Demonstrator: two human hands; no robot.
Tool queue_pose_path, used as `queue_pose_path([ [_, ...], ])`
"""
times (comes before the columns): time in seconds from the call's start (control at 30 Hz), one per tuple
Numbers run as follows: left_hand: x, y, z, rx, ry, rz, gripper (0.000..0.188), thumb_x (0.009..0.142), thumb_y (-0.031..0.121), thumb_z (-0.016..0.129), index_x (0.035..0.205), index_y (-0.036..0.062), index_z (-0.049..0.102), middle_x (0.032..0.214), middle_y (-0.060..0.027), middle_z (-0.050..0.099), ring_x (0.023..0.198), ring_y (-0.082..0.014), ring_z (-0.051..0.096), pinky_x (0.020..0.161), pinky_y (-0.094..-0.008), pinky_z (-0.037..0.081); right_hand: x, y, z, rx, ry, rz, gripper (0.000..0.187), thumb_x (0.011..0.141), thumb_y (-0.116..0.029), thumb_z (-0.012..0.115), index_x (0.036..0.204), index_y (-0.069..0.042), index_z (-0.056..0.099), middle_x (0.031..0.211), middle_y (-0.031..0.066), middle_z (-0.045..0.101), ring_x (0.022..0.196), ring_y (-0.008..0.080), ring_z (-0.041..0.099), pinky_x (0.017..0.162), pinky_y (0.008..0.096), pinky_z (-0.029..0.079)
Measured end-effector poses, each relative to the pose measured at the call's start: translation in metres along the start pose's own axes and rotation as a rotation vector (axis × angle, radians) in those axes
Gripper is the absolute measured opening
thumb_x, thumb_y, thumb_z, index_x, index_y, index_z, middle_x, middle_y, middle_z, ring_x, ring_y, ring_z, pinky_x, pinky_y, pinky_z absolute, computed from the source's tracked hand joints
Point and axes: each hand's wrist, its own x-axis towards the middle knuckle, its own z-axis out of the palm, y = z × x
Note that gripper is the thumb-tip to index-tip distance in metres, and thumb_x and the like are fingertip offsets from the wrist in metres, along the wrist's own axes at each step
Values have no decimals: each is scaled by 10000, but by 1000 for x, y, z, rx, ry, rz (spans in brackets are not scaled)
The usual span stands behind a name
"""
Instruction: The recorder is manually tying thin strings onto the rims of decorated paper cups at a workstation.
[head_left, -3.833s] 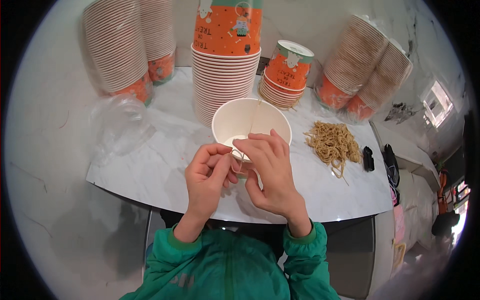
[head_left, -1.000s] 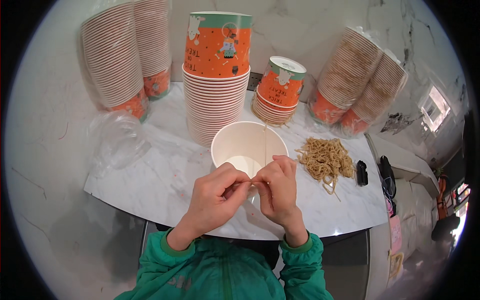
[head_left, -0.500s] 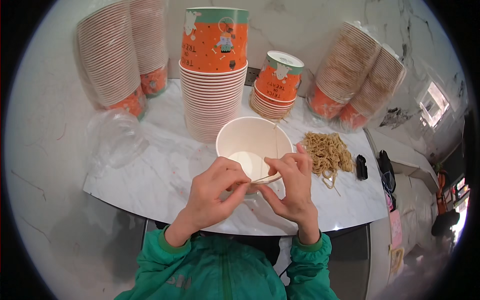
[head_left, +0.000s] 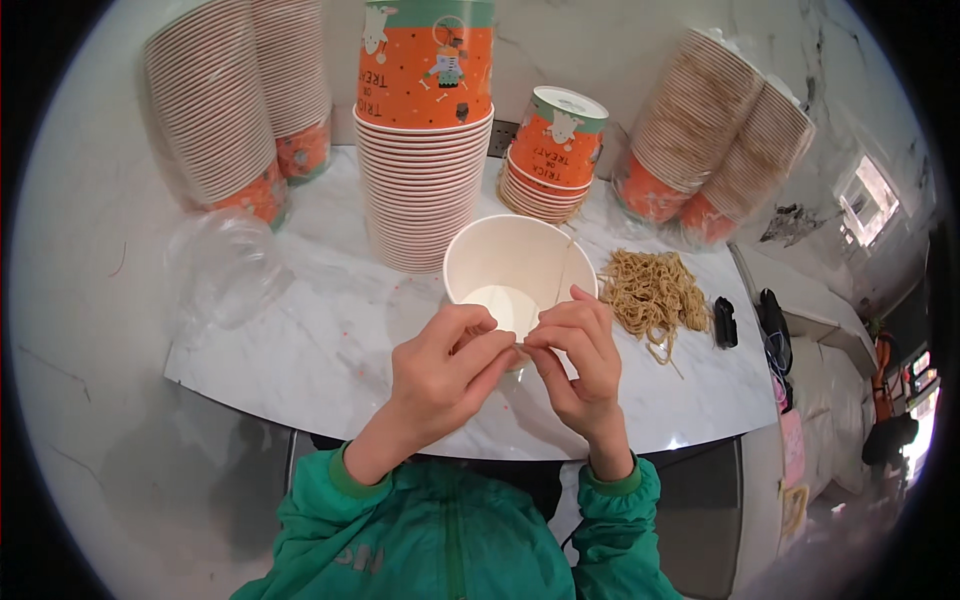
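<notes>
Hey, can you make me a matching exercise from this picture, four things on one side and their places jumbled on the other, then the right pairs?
Things:
1. Round paper bucket with a white inside
2. Tangled heap of thin tan string
3. Crumpled clear plastic bag
4. Small black oblong object

Places:
A. Far left of the pale marbled table
B. Immediately right of the bucket
C. Near the table's right edge
D. Near rim at the fingertips of the left hand and right hand

Pairs: 1-D, 2-B, 3-A, 4-C
</notes>
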Motion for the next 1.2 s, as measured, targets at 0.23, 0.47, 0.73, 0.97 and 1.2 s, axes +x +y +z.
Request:
queue_pose_path([
  [0.23,7,-5,2,-11,72,66,234,714,-10,791,922,57,709,1010,-54,628,636,-158,634,550,-293,501,20,-10,3,28,-15,-40,240,763,30,737,961,-57,632,915,70,624,900,275,617,1031,543,436],
  [0.47,4,-16,-4,-95,70,21,254,709,-92,738,934,16,693,1067,-112,603,694,-170,586,600,-280,484,24,-4,3,37,36,-22,210,803,52,699,949,-54,590,897,77,606,878,267,602,1029,555,443],
  [0.73,7,-20,-8,-154,139,-16,204,705,-55,743,884,32,703,1037,-88,624,674,-182,621,596,-291,513,35,-6,-7,98,93,-5,177,824,30,708,942,-52,604,902,74,611,873,279,597,1009,540,450],
  [0.97,0,-32,-12,-23,122,8,221,701,-61,748,897,28,699,992,-76,641,671,-182,644,571,-295,522,24,8,-21,17,170,41,189,812,49,696,944,-53,608,890,73,607,873,275,592,1026,532,434],
  [1.2,-2,-40,-19,86,109,24,252,695,-72,753,924,23,705,974,-79,656,650,-179,655,551,-289,524,-22,13,-50,-434,-56,6,193,726,-11,760,882,-69,662,888,73,619,908,269,607,1091,544,354],
])
